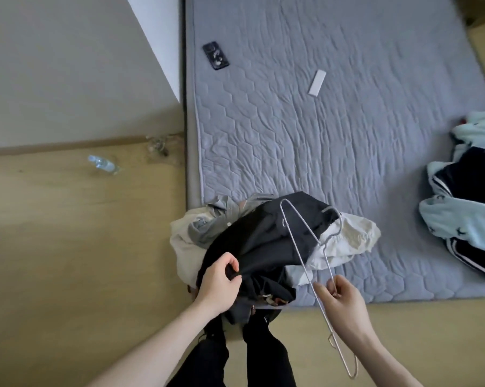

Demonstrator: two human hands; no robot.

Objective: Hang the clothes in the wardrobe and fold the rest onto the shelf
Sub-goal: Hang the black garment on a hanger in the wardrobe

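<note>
1. Far left on the wooden floor [68, 233] lies a clear plastic bottle [103, 163] on its side, near the wall; just right of it, by the mattress corner, sits a small tangle that could be cables, too blurred to tell.
2. Left of centre, the left hand [217, 283] pinches a fold of the black garment [263, 247], fingers and thumb curled round the cloth.
3. That garment tops a pile of clothes [188, 247] at the near left corner of the grey quilted mattress [347, 135], with beige, grey and cream pieces under and beside it.
4. Farther back on the mattress lie a dark phone [215, 55] and, to its right, a white remote [317, 82], well apart.
5. Right of the pile, the right hand [340, 300] grips a wire hanger [300, 252] by one thin arm; its far end reaches over the black garment.
6. At the far right edge rests a second heap [470, 196] of pale blue and dark striped clothes.
</note>
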